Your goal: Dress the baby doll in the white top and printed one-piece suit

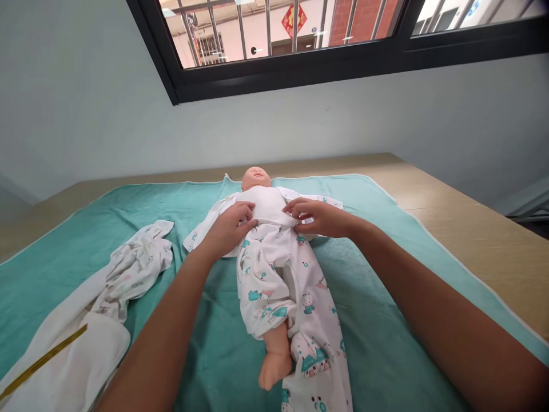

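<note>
Against a pale wall [266, 129] and below a dark window frame [283, 74], a wooden table [476, 240] under a green cloth [369, 297] with a pale edging. At the middle of that cloth, flat on its back with head toward the wall, a baby doll [268, 205]: smooth and hairless at the head, plain white over chest and belly, with long white sleeves [206, 226] flung out to both sides and dotted with small teal prints. Lower down, white trousers [268, 280] with teal and pink motifs, among them a small animal figure and a big teal roof-like shape; bunched and rumpled on one leg, with a bare foot [274, 369] out of the cuff, long and flat on the other, with any foot hidden. At one side of the waistband, the left hand [244, 220], fingers curled, thumb close to forefinger; at the opposite side, the right hand [302, 217], fingers bent, only a narrow gap above the thumb. Hard to tell in either case whether any fabric is pinched. Farther left on the cloth, a crumpled heap of white clothes [137, 263] with faint prints, and across it a narrow gold-coloured strip [47, 359]. Beyond the window bars [268, 28], a red diamond-shaped decoration [294, 20], its gold markings too small to read.
</note>
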`<state>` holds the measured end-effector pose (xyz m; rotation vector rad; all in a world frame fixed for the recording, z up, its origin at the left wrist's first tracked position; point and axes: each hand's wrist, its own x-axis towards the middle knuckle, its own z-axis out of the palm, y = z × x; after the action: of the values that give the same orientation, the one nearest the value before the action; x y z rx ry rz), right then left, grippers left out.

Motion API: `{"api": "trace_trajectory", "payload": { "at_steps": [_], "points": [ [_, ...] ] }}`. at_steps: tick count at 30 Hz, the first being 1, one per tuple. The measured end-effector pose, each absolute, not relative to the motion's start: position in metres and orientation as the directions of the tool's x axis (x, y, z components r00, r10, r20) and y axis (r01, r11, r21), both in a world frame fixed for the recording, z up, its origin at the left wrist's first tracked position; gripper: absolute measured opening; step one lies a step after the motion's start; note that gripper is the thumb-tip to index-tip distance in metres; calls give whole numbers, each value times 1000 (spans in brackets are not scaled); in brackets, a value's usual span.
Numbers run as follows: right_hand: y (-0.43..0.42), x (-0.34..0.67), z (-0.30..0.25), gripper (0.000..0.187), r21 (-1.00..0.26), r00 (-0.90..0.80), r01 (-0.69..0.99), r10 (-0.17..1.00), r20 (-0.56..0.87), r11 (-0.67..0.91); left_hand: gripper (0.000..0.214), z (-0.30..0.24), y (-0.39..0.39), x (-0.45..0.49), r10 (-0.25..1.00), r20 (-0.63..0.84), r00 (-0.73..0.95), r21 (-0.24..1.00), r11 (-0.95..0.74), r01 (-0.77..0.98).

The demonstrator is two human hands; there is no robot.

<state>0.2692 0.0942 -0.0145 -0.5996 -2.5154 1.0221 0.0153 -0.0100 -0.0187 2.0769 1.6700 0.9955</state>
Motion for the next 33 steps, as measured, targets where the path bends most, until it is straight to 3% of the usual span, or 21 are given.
{"api": "trace_trajectory", "payload": {
  "at_steps": [7, 10, 13, 17, 23, 25, 28, 30, 33],
  "points": [
    [98, 253, -46, 9, -690, -599, 347, 716, 358, 635, 17, -38, 5, 19, 882, 430, -192, 652, -156, 742],
    [101, 245, -63, 9, -779, -451, 321, 810, 374, 539, 16, -45, 9, 22, 837, 459, -298, 654, -91, 751],
    [105, 238, -78, 10, -867, -382, 222, 858, 343, 445, 18, -47, 11, 23, 832, 448, -327, 695, -94, 713],
    [106, 235, -90, 10, -896, -366, 175, 872, 327, 409, 17, -39, 4, 25, 888, 381, -260, 699, -92, 709],
    [101, 235, -90, 7, -881, -325, 194, 875, 359, 433, 10, -12, -77, 64, 781, 621, -58, 413, -264, 872],
    [100, 235, -89, 6, -868, -325, 212, 870, 371, 450, 10, -9, -116, 86, 822, 557, 115, 378, -375, 846],
    [100, 235, -88, 6, -863, -334, 216, 865, 374, 457, 7, -18, -158, 111, 865, 426, 266, 173, -367, 914],
    [99, 235, -87, 6, -859, -328, 219, 864, 382, 463, 3, -30, -169, 119, 883, 389, 261, 40, -299, 953],
    [97, 235, -87, 5, -856, -316, 218, 864, 393, 469, 8, -45, -169, 123, 877, 436, 203, -37, -207, 978]
  ]
}}
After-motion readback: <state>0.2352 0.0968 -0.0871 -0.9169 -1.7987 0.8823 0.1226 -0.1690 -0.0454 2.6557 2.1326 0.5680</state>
